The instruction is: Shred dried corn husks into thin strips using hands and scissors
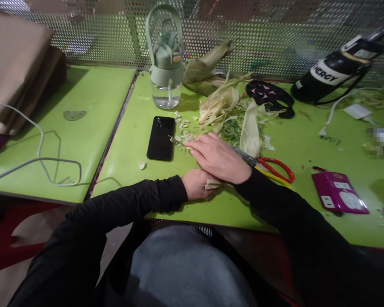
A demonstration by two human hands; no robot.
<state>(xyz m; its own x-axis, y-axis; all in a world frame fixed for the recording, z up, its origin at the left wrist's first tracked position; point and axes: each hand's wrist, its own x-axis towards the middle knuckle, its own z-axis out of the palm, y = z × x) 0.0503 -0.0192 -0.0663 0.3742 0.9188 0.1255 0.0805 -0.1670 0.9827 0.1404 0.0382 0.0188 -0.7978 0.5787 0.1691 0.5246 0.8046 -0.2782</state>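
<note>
My left hand (198,184) is closed near the table's front edge, with a pale strip of corn husk (213,184) sticking out at its wrist side. Across it lies my right hand (222,158), fingers stretched out together toward small cut husk bits (184,136). Its wrist partly covers a metal tool with a red loop handle (278,167) and a yellow handle (273,177). Beyond my hands is a heap of dry corn husks (219,106) with shredded green strands (233,130). One broad husk leaf (251,132) leans on the heap.
A black phone (161,138) lies left of the scraps, before a green water bottle (166,64). At right are a black bottle (336,70), a black palette-shaped item (270,97) and a purple packet (340,192). A perforated metal screen (109,38) borders the back.
</note>
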